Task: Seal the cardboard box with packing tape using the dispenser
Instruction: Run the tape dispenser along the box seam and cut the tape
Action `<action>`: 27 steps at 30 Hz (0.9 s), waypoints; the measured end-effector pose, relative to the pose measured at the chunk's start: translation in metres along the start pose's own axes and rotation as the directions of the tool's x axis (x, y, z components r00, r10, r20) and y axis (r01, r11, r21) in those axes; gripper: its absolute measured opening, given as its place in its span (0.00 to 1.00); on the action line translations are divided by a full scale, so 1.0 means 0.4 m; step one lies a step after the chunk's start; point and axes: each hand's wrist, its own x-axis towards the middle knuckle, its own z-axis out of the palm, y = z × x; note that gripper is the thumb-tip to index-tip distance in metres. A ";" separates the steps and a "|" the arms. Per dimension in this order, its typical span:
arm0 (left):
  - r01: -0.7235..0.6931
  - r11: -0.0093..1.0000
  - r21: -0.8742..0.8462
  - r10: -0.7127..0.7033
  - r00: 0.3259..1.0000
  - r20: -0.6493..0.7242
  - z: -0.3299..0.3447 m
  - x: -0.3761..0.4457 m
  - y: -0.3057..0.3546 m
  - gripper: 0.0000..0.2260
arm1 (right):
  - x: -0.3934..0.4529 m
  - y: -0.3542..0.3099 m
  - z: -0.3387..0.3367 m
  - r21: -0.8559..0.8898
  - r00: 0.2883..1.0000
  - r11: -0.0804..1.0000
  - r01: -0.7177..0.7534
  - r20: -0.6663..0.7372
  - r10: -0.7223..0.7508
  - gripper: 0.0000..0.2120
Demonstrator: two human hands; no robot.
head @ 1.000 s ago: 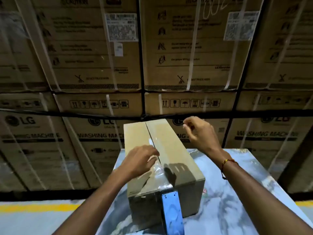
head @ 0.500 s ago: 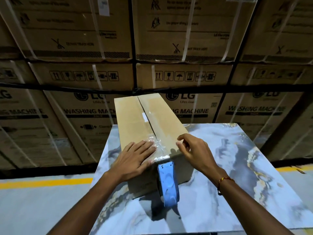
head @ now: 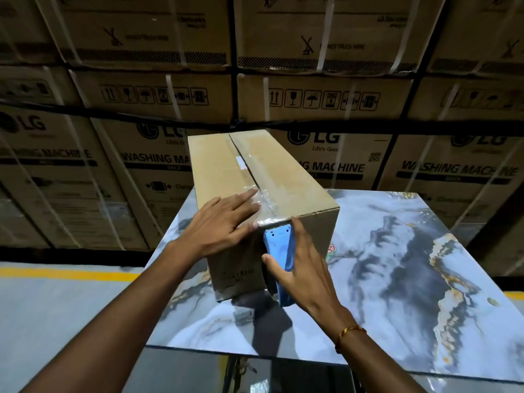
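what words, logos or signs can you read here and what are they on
"LG": stacked brown washing machine cartons
"WASHING MACHINE": same cartons
"Life's Good", cut off: under the logo
"DO NOT TRUCK HERE": upper carton, blurred
Handling pictograms row: arrows, glass, umbrella
Small plain cardboard box: faint print, unreadable

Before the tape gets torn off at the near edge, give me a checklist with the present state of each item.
1. Left hand flat on the cardboard box, pressing the tape: ok.
2. Right hand around the blue dispenser: ok.
3. Dispenser's toothed blade at the box's near top edge: ok.
4. Tape smooth over the seam: not ok, wrinkled by the left fingertips.
5. Tape reaching the far end: cannot tell.
6. Box fully on the marble table: ok.
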 end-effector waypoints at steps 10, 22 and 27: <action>-0.003 0.985 0.173 0.004 1.000 -0.006 0.038 0.004 0.002 0.31 | -0.052 0.033 0.089 -0.137 0.983 0.987 0.085 -0.148 -0.105 0.45; -0.008 0.991 0.131 0.009 1.000 -0.008 0.030 0.004 0.002 0.31 | -0.166 0.074 0.082 -0.135 0.989 0.988 0.071 -0.116 -0.087 0.43; 0.000 0.994 0.113 0.000 1.000 -0.002 0.023 -0.004 0.011 0.35 | -0.202 0.106 0.089 -0.132 0.995 0.990 0.058 -0.071 -0.068 0.42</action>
